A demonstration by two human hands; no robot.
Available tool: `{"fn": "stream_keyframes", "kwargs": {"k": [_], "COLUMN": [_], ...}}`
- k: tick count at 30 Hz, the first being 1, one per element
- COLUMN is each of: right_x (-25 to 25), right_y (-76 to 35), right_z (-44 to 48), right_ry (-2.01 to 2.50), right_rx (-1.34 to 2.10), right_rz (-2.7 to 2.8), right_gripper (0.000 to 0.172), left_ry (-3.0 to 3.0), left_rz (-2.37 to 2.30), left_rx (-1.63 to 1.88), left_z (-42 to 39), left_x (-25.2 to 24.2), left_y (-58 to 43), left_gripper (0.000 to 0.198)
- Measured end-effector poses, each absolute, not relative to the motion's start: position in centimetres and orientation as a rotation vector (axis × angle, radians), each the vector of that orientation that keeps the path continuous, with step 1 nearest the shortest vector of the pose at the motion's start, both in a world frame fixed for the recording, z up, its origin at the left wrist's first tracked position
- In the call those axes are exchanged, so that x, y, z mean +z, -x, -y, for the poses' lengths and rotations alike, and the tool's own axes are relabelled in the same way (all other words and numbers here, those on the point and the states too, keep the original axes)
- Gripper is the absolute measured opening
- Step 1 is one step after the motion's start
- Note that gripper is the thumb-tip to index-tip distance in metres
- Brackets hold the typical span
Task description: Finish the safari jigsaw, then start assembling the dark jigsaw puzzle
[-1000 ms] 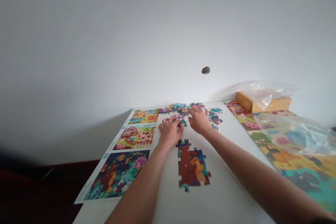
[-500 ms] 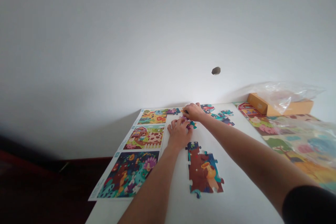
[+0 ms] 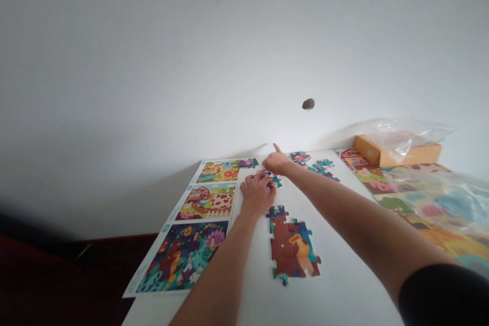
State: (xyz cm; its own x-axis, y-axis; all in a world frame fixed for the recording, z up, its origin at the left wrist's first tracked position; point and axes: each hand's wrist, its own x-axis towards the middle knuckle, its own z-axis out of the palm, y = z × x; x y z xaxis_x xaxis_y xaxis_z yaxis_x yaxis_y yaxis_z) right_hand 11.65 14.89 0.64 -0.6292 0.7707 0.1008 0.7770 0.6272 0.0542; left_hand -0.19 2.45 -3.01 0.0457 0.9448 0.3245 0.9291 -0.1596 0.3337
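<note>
Your right hand [image 3: 278, 163] no longer lies flat on the scattered pieces beside your left hand [image 3: 256, 193]. Over the last second it has swung across to sit just beyond the left hand, close to the wall, and one finger [image 3: 275, 148] now sticks up while the others curl in. You cannot tell from here whether those curled fingers hold a piece.

Your left hand has barely shifted. It is bent over, knuckles up, with its fingertips down on a small loose puzzle piece [image 3: 275, 181] at its far right. Whether it grips or only presses that piece does not show.

The rest of the loose puzzle pieces [image 3: 315, 165] lie to the right of your right hand, now uncovered and apart from both hands. The joined puzzle section [image 3: 292, 247], brown with an orange pot, lies on the white tabletop [image 3: 344, 275] just behind your left hand, nearer to you, in the same place as before and untouched. So the work is with the single pieces at the far edge, not with the joined section.

Left of your left hand lies the printed picture sheet [image 3: 191, 224]. Well off to the right of both hands are an orange box [image 3: 369, 148] under a clear plastic bag [image 3: 405, 135]
</note>
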Motion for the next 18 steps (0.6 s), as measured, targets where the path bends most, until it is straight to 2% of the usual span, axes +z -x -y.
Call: {"fn": "stream_keyframes", "kwargs": {"k": [3,5,9,13,18], "right_x": [0.9,0.8,-0.3,-2.1,-3.0], "right_y": [-12.2,-12.8,-15.0,-17.8,-18.7], "right_z": [-13.0,-11.1,-7.2,-4.8,-4.5], "right_ry": [1.156,1.216,1.475,1.499,1.433], "right_rx": [-0.256,-0.248,0.093,0.553,0.632], "right_rz": [2.617,2.355,1.777,1.397,1.343], "right_gripper": [0.031,0.035,0.033,0.034,0.034], "left_ry": [-2.252,-2.251,-2.252,-2.255,-2.295], "left_rz": [-2.008,-1.994,-1.966,-1.948,-1.855], "left_rx": [0.750,0.753,0.728,0.745,0.844], "left_z": [-2.4,-2.3,-2.3,-2.5,-2.4], "left_x": [-2.9,-2.7,-2.4,-2.5,-2.3], "left_y": [0.2,0.2,0.3,0.4,0.2], "left_gripper": [0.030,0.031,0.033,0.041,0.050]}}
